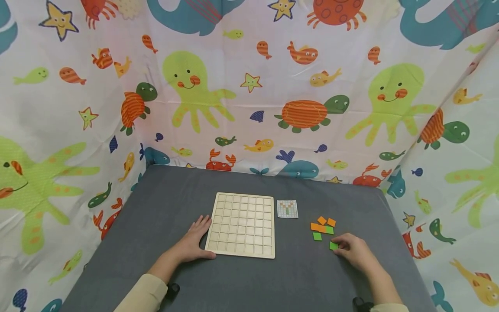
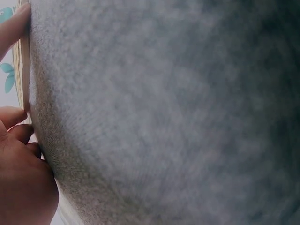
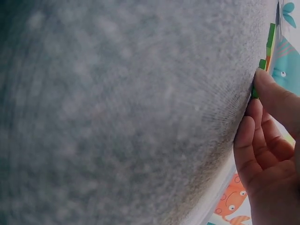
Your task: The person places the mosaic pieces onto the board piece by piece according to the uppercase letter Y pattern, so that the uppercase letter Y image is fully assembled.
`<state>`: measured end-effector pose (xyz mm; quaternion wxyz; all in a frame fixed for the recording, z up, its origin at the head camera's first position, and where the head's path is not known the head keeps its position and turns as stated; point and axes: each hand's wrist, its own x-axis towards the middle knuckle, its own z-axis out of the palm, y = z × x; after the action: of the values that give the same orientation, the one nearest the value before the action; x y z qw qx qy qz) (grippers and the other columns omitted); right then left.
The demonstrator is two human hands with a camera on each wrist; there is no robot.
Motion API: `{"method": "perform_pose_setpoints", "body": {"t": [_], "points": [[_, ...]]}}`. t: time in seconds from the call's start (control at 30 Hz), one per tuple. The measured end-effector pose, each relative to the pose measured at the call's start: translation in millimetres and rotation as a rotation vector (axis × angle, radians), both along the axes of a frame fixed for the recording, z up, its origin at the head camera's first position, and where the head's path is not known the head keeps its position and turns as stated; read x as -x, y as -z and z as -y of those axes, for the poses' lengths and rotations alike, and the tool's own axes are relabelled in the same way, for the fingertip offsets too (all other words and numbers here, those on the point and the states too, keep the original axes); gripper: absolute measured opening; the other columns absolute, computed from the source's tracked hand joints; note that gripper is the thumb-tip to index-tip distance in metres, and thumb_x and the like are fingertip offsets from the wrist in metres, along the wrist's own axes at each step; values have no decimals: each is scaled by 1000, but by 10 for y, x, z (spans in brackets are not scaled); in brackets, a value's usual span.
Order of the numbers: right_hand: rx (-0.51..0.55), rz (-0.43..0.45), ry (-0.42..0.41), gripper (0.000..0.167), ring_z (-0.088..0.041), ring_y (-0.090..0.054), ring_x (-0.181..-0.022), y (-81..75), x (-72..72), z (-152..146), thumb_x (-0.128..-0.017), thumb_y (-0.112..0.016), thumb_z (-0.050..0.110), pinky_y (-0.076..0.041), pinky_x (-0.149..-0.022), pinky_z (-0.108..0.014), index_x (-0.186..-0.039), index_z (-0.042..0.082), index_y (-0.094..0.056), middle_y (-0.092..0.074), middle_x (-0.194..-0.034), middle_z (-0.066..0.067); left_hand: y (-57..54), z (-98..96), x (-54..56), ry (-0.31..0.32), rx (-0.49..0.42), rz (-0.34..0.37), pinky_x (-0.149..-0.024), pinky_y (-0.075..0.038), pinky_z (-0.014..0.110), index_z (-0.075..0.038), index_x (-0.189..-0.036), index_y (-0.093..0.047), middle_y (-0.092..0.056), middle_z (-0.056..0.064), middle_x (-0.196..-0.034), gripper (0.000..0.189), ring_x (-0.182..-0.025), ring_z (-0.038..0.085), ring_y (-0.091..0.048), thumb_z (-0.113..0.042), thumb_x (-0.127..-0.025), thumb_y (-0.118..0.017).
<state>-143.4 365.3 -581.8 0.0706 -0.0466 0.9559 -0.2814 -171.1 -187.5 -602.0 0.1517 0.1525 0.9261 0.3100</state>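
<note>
A square wooden board (image 1: pixel 240 225) with a grid of shallow cells lies on the grey table, its cells bare. My left hand (image 1: pixel 192 243) rests against the board's left side, fingers stretched along the edge and thumb at the near corner. In the left wrist view, fingertips of that hand (image 2: pixel 23 183) meet the board's edge (image 2: pixel 26 70). Over on the right, my right hand (image 1: pixel 355 251) pinches a small green square tile (image 1: pixel 333 245) between thumb and fingers, low at the tabletop. The right wrist view shows the thumb on this green tile (image 3: pixel 255 90).
Beyond the pinched tile lie loose orange tiles (image 1: pixel 321 220) and two green ones, one being this green tile (image 1: pixel 317 236). A small card (image 1: pixel 287 209) with a coloured grid pattern sits right of the board. A sea-animal curtain (image 1: pixel 249 108) encloses the table (image 1: pixel 187 186).
</note>
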Motion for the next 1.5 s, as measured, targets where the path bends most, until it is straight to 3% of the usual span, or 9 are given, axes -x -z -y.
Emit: {"method": "perform_pose_setpoints", "body": {"t": [0.13,0.37,0.67,0.87,1.1,1.5], "points": [[-10,-3,-23,22,-12,-59,-81,-9,-4,13,-85,-80,10,-51,-68,-29,-107,8,-76,-66,-97,-4,-1,3,0,7,-4,4,-126,-9,57,-8,-162,-22,-16,12,-169,124,-157,35,-4,-57,-69,-88],[-33,-84,-15,24,-27,-62,-99,-51,-28,54,-89,-76,8,-53,-86,-52,-111,3,-69,-65,-108,-12,9,10,10,15,-8,5,-126,-9,56,-9,-162,-22,-16,12,-169,124,-158,34,-4,-59,-69,-87],[-49,-174,-13,27,-23,-65,-94,-194,-8,146,-87,-78,9,-57,-82,-48,-113,3,-72,-65,-107,-10,27,30,33,10,-14,5,-126,-9,57,-9,-162,-22,-16,11,-170,126,-158,34,-4,-62,-67,-87],[-26,-269,-46,27,-19,-66,-86,-281,-9,242,-85,-80,7,-60,-74,-39,-110,4,-73,-65,-105,-8,44,44,35,13,-9,7,-126,-9,57,-9,-162,-21,-16,11,-170,127,-158,34,-4,-63,-67,-86],[-7,-276,-68,27,-21,-68,-86,-364,-14,361,-84,-80,5,-61,-74,-39,-110,5,-73,-66,-105,-9,42,55,27,26,-25,7,-126,-9,58,-8,-162,-21,-15,12,-170,126,-158,35,-4,-63,-68,-86],[18,-362,-116,28,-23,-66,-87,-351,61,616,-81,-83,2,-58,-72,-39,-107,6,-74,-66,-102,-7,36,61,32,38,-38,16,-126,-7,58,-8,-162,-19,-12,13,-170,124,-158,35,-1,-60,-71,-85]]}}
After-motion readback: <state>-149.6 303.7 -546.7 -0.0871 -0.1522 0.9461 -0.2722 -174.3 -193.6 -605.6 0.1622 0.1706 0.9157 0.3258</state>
